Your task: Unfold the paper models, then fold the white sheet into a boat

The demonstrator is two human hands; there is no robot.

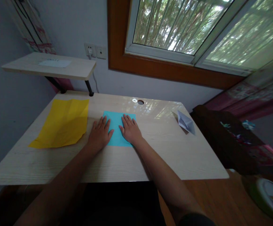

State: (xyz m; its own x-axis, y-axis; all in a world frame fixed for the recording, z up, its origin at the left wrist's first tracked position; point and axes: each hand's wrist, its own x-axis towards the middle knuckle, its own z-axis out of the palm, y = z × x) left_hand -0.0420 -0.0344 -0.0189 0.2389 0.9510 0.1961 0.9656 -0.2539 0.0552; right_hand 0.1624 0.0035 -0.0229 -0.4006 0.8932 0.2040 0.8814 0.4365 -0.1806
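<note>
A light blue sheet of paper (116, 125) lies flat at the middle of the pale wooden desk. My left hand (100, 131) rests palm down over its left edge, with the fingers slightly apart. On the right part of the same sheet lies my right hand (130, 129), also flat, its thumb pointing toward the left one. Between the two thumbs a strip of blue paper shows. Left of my left hand spreads a larger yellow sheet (64, 122), a little wavy, with faint creases. A folded white paper shape (185, 122) stands near the desk's right edge.
A raised shelf (80, 67) on black legs stands at the desk's back left, bearing a white paper (55, 63). A round cable hole (140, 102) lies near the back edge of the desk (174, 157). Dark furniture (221, 138) with small items is at the right.
</note>
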